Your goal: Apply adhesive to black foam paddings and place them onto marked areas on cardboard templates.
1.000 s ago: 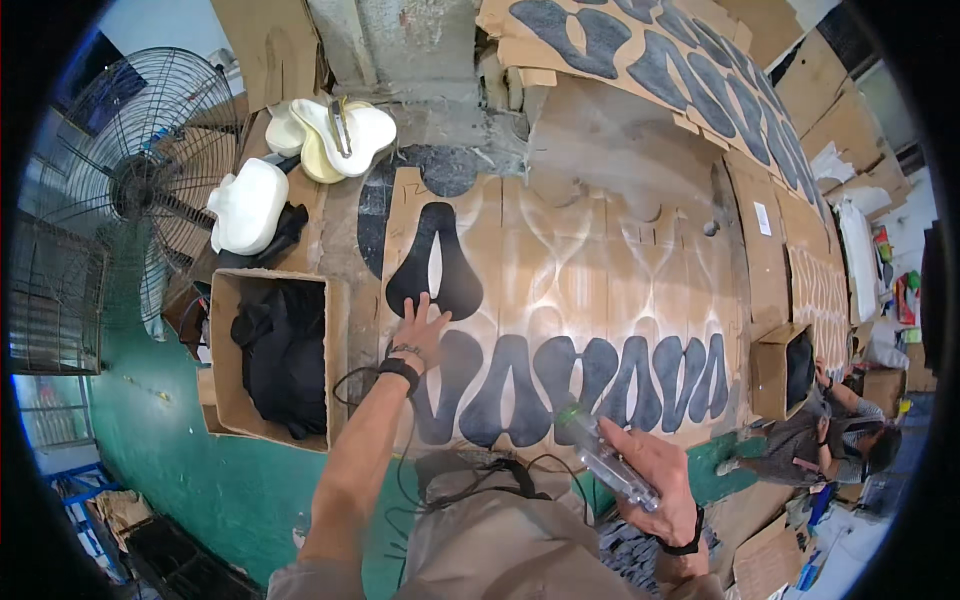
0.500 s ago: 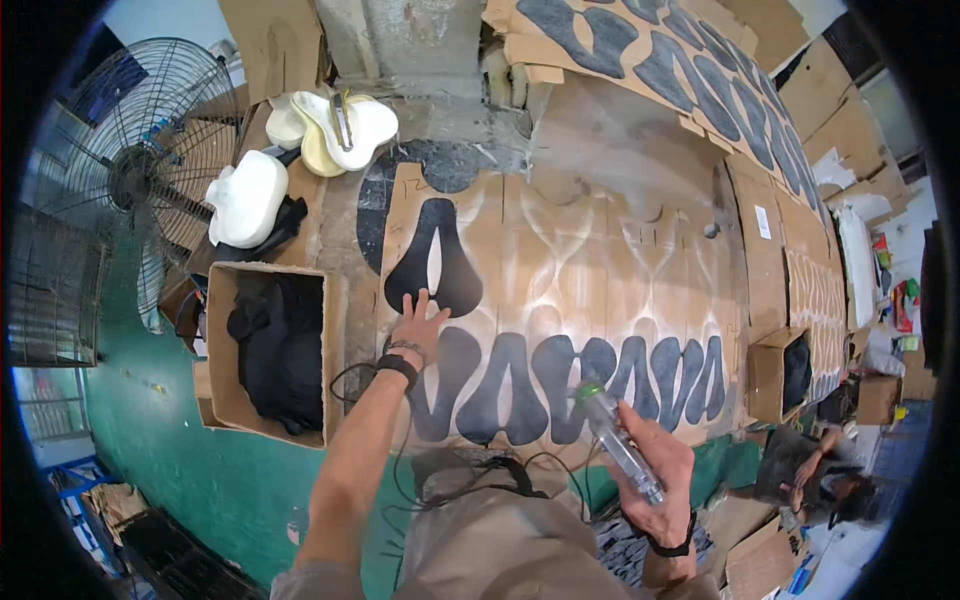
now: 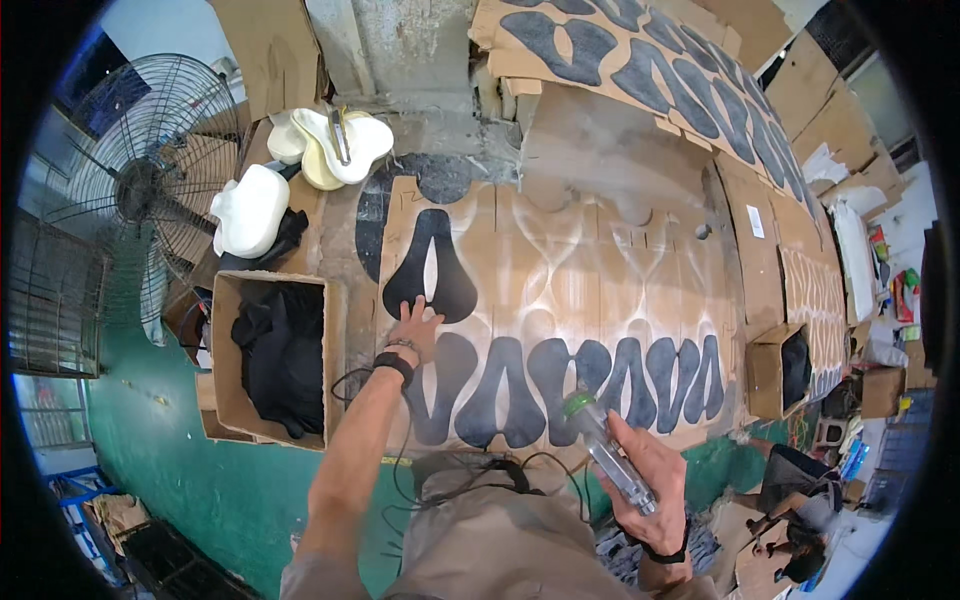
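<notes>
My left hand [image 3: 414,335] lies with fingers spread on the lower edge of a black saddle-cover-shaped piece [image 3: 413,268], flat on cardboard and with a narrow slit in its middle. In my right hand [image 3: 648,478] is a clear tube-shaped tool [image 3: 618,462] with a green end [image 3: 577,402], wrapped in my fingers and tilted up to the left over the near row. Dark grey pieces [image 3: 503,395] of similar shape lie along that near row. Behind them, the cardboard sheet [image 3: 590,260] carries pale overspray-like outlines.
At left stand an open box of black cloth [image 3: 282,365], white foam saddle shapes [image 3: 252,212] and a wire-caged fan [image 3: 140,190]. A raised cardboard sheet with dark pieces [image 3: 655,85] is at the far right. A small box [image 3: 775,375] sits right; another person [image 3: 800,495] is at lower right.
My right hand has shifted slightly down and left with the clear tool. My left hand stays on the black piece. The person at lower right has changed posture.
</notes>
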Available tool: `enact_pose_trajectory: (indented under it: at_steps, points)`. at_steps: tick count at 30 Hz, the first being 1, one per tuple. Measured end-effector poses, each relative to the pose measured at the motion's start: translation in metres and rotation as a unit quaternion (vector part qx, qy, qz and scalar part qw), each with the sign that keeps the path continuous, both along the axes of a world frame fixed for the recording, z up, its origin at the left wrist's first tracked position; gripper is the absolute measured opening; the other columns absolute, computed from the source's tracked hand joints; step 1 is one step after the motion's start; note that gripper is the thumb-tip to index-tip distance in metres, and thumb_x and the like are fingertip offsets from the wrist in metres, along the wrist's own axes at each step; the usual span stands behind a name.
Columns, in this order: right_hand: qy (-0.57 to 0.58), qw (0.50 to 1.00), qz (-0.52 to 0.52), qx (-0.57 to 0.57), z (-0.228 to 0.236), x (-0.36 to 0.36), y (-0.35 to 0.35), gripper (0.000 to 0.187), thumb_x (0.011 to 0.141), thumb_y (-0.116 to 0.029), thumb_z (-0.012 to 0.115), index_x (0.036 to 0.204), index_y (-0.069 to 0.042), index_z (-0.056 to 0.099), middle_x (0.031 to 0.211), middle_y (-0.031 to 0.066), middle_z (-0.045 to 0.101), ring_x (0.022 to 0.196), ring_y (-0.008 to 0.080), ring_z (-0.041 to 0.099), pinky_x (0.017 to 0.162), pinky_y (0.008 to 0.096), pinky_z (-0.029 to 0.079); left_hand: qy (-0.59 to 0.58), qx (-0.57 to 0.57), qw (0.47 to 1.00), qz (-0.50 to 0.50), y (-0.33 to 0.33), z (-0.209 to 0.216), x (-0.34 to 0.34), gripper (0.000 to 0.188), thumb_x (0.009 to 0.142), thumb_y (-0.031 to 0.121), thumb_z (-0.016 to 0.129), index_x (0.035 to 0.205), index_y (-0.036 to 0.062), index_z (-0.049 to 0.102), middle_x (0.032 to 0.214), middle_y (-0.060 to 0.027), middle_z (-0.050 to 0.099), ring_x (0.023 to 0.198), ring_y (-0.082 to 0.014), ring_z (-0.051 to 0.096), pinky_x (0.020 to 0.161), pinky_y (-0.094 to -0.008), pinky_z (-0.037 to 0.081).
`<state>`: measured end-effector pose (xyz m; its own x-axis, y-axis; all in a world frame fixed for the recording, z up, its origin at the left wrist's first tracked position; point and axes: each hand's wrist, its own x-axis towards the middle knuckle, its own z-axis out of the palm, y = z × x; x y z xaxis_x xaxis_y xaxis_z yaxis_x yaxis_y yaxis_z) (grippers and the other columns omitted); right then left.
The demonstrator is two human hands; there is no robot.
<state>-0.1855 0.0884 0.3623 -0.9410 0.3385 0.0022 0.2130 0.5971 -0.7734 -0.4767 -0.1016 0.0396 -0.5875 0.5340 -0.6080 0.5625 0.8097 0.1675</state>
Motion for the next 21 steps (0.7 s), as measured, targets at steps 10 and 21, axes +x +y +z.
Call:
enact_pose_trajectory:
  at_steps: [10,21]
  points:
    - [-0.006,1.000,0.008,-0.024,-0.012,0.017,-0.005,0.061,0.075,0.005,0.080,0.134,0.002,0.066,0.098,0.0201,0.073,0.085,0.0313,0.073,0.078,0.0348,0.055,-0.006,0.126,0.992,-0.009,0.020,-0.028,0.068,0.044,0.080,0.012,0.072,0.121,0.0002,0.063,0.166,-0.0327,0.021,0.155,-0.0465,0.026,0.119,-0.0456,0.043]
    - [-0.008,0.998,-0.013,-0.055,-0.020,0.024,-0.002,0.060,0.076,0.004,0.079,0.134,0.002,0.066,0.101,0.0204,0.074,0.085,0.0295,0.073,0.079,0.0333,0.055,-0.014,0.137,0.991,-0.006,0.004,-0.020,0.064,0.042,0.083,0.014,0.071,0.122,-0.0033,0.066,0.169,-0.0270,0.022,0.156,-0.0394,0.028,0.120,-0.0441,0.042]
